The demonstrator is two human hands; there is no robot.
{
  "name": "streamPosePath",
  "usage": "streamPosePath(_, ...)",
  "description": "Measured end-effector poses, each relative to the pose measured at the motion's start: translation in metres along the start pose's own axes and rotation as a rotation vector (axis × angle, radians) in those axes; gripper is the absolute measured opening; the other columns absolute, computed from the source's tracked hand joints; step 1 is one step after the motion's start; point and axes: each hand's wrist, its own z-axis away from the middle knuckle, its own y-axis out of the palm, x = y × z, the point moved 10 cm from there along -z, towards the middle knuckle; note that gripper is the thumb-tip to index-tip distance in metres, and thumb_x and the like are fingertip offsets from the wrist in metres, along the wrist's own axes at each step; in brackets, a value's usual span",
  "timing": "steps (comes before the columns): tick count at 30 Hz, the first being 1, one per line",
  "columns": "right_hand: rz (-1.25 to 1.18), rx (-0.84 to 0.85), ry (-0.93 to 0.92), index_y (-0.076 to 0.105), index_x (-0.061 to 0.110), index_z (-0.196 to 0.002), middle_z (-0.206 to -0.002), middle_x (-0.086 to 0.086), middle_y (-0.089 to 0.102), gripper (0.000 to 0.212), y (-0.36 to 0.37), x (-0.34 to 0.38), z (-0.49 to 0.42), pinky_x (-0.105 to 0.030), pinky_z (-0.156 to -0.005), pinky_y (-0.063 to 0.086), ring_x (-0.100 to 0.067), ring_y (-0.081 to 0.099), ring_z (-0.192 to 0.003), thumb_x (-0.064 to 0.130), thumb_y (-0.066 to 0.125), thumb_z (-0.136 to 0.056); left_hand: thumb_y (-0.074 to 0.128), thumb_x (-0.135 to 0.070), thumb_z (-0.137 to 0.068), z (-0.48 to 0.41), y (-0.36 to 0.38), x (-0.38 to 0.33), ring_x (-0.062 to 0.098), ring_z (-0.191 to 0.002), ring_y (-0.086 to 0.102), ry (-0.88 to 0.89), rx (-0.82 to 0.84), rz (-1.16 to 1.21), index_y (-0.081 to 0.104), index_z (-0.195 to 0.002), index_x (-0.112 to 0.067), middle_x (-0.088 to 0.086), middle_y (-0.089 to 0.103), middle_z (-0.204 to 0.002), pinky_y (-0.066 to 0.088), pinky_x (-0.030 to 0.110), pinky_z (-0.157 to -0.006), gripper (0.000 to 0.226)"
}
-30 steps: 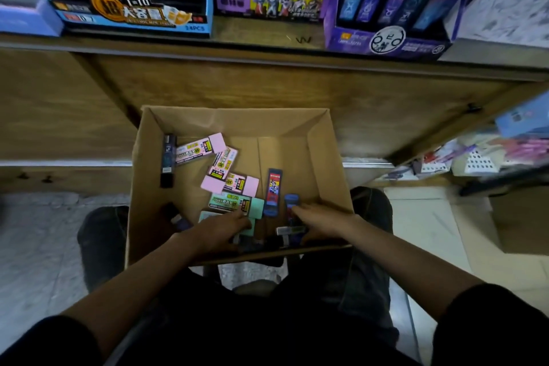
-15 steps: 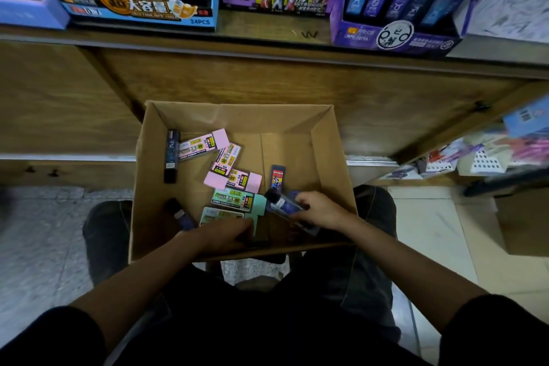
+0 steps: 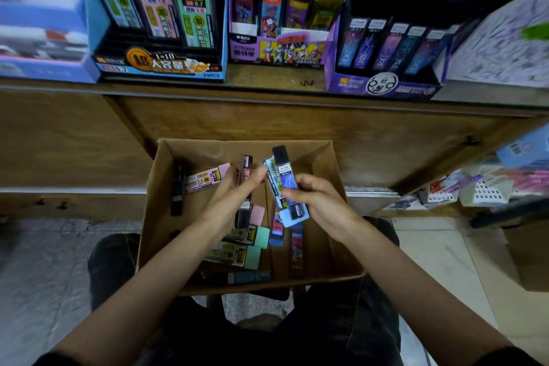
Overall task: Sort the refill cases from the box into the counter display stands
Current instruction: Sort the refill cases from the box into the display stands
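Both hands are raised over the cardboard box (image 3: 162, 187), which sits on the person's lap in front of the counter (image 3: 267, 76). Left hand (image 3: 231, 194) grips one dark refill case (image 3: 246, 168) held upright, fingers curled round it. Right hand (image 3: 318, 202) pinches a small fan of blue refill cases (image 3: 285, 184), thumb on top; the exact count is unclear. The two hands are near each other, nearly touching. Loose in the box: a pink case (image 3: 205, 178), a black case (image 3: 178, 187), mint-green cases (image 3: 237, 252), and dark blue cases (image 3: 297, 249). On the counter stand a blue display stand (image 3: 157, 65), a purple cartoon stand (image 3: 279, 50) and a purple constellation stand (image 3: 383, 86), all partly stocked.
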Motion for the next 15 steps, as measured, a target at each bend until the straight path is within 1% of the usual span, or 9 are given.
streamPosePath(2, 0.051, 0.045, -0.027, 0.066, 0.010, -0.101, -0.095, -0.002, 0.072, 0.020, 0.010, 0.017, 0.001, -0.026, -0.077, 0.055, -0.019, 0.068, -0.090, 0.007, 0.067, -0.082, 0.080, -0.054, -0.059, 0.000, 0.005, -0.032, 0.024, -0.109, 0.062, 0.082, 0.030, -0.052, 0.057, -0.116, -0.019, 0.007, 0.069, -0.112, 0.047, 0.040, -0.097, 0.071)
streamPosePath(4, 0.094, 0.085, -0.054, 0.066, 0.011, -0.100, -0.095, -0.003, 0.071, 0.018, 0.017, 0.031, 0.003, -0.026, -0.078, 0.054, -0.018, 0.068, -0.089, 0.006, 0.065, -0.083, 0.078, -0.042, -0.066, -0.002, 0.009, -0.055, 0.027, -0.100, 0.065, 0.130, 0.069, -0.198, 0.057, -0.109, -0.013, 0.010, 0.070, -0.104, 0.051, 0.040, -0.090, 0.055)
streamPosePath(6, 0.115, 0.109, -0.079, 0.065, 0.009, -0.104, -0.100, -0.005, 0.070, 0.020, 0.020, 0.044, 0.004, -0.030, -0.084, 0.052, -0.019, 0.067, -0.092, 0.005, 0.064, -0.084, 0.074, -0.028, -0.072, -0.003, 0.014, -0.070, 0.018, -0.085, 0.068, 0.151, 0.121, -0.263, 0.058, -0.104, -0.013, 0.003, 0.072, -0.091, 0.054, 0.030, -0.077, 0.040)
streamPosePath(8, 0.124, 0.118, -0.108, 0.062, 0.006, -0.111, -0.108, -0.011, 0.068, 0.026, 0.020, 0.056, 0.005, -0.035, -0.090, 0.050, -0.021, 0.065, -0.098, 0.004, 0.063, -0.085, 0.072, -0.021, -0.074, 0.002, 0.019, -0.083, 0.007, -0.068, 0.063, 0.164, 0.175, -0.260, 0.058, -0.100, -0.015, -0.005, 0.070, -0.077, 0.051, 0.020, -0.063, 0.030)
streamPosePath(9, 0.129, 0.128, -0.124, 0.061, 0.005, -0.114, -0.113, -0.013, 0.066, 0.029, 0.019, 0.062, 0.005, -0.036, -0.092, 0.049, -0.023, 0.064, -0.101, 0.004, 0.063, -0.085, 0.070, -0.019, -0.076, 0.004, 0.019, -0.087, 0.009, -0.069, 0.061, 0.165, 0.188, -0.248, 0.058, -0.100, -0.015, -0.002, 0.068, -0.078, 0.051, 0.023, -0.064, 0.027)
streamPosePath(11, 0.136, 0.156, -0.148, 0.058, 0.006, -0.118, -0.118, -0.015, 0.063, 0.034, 0.018, 0.070, 0.007, -0.039, -0.095, 0.049, -0.026, 0.062, -0.106, 0.003, 0.063, -0.085, 0.067, -0.015, -0.081, 0.008, 0.018, -0.095, 0.025, -0.080, 0.057, 0.167, 0.185, -0.215, 0.058, -0.101, -0.013, 0.013, 0.067, -0.087, 0.049, 0.042, -0.078, 0.022)
streamPosePath(12, 0.133, 0.163, -0.154, 0.057, 0.006, -0.119, -0.119, -0.016, 0.063, 0.035, 0.017, 0.073, 0.008, -0.040, -0.096, 0.048, -0.027, 0.061, -0.107, 0.003, 0.062, -0.085, 0.065, -0.015, -0.083, 0.010, 0.018, -0.098, 0.028, -0.081, 0.055, 0.168, 0.173, -0.189, 0.058, -0.100, -0.012, 0.014, 0.067, -0.085, 0.047, 0.045, -0.081, 0.019)
streamPosePath(13, 0.126, 0.157, -0.161, 0.057, 0.005, -0.120, -0.120, -0.017, 0.062, 0.035, 0.015, 0.076, 0.008, -0.042, -0.097, 0.048, -0.027, 0.061, -0.108, 0.002, 0.061, -0.085, 0.064, -0.015, -0.083, 0.010, 0.015, -0.099, 0.028, -0.078, 0.053, 0.169, 0.153, -0.162, 0.059, -0.097, -0.012, 0.008, 0.067, -0.077, 0.046, 0.043, -0.078, 0.015)
streamPosePath(15, 0.111, 0.117, -0.189, 0.057, 0.006, -0.120, -0.120, -0.018, 0.062, 0.034, 0.008, 0.082, 0.008, -0.043, -0.098, 0.047, -0.029, 0.060, -0.110, 0.003, 0.060, -0.086, 0.062, -0.014, -0.084, 0.010, 0.013, -0.099, 0.016, -0.065, 0.050, 0.160, 0.118, -0.084, 0.059, -0.093, -0.012, -0.004, 0.064, -0.064, 0.046, 0.027, -0.067, 0.009)
